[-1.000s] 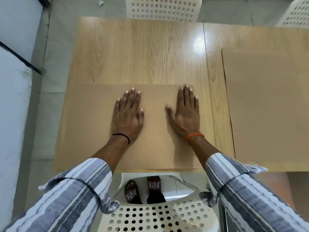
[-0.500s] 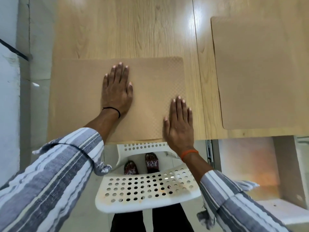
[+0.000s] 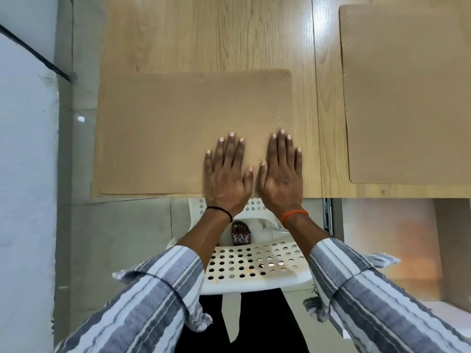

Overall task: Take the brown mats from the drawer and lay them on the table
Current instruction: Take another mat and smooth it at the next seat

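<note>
We press our left hand (image 3: 225, 178) and right hand (image 3: 280, 174), fingers straight and holding nothing, onto the near brown mat (image 3: 178, 123) to flatten it on the desk (image 3: 204, 34).

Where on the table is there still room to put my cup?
Bare wood lies beyond the left mat, and in the strip between it and the right mat. The near edge is crowded: the left hand and right hand rest there.

Single view only, head-mounted wide-angle cam, so no overlap w/ other views. Looks steeply down from above the near table (image 3: 229, 34) edge, facing fwd. Close range: forearms fill lower frame, chair (image 3: 254, 271) seat directly below; edges bowed by lens.
</note>
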The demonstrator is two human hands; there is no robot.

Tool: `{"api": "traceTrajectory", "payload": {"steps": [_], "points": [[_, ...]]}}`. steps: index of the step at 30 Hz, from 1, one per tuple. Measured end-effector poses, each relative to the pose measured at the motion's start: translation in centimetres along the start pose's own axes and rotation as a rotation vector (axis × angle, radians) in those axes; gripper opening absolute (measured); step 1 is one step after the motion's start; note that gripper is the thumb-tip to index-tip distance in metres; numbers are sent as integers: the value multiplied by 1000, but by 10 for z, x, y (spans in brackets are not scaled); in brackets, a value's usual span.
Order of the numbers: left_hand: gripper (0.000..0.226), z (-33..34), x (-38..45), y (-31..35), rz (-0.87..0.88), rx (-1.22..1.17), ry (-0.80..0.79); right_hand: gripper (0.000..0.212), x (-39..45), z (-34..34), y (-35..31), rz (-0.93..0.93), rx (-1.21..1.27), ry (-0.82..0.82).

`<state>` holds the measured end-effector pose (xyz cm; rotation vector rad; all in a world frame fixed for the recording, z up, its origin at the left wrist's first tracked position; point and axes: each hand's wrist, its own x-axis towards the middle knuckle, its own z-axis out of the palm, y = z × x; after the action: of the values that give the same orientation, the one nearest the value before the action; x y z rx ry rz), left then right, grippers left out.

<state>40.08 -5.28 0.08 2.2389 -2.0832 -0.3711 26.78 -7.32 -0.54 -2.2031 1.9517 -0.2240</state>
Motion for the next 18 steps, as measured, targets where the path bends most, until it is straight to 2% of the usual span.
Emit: {"api": "traceTrajectory", "payload": {"steps": [4,7,10,15,18], "points": [[67,-5,0,-42,0,56,2,61,-1,-2,1,-18,15,4],[68,-15,-3,-109,-114,100,34,60,-1,-1,0,-37,13,4],[67,-28,-8,-163,-227,67,49,59,0,0,0,-133,-6,18],[66,-31,-8,-173,-234,39,64,75,6,-5,-13,-272,29,-27],[67,-31,-8,-173,-241,35,67,61,8,-10,-45,-213,87,26]]}}
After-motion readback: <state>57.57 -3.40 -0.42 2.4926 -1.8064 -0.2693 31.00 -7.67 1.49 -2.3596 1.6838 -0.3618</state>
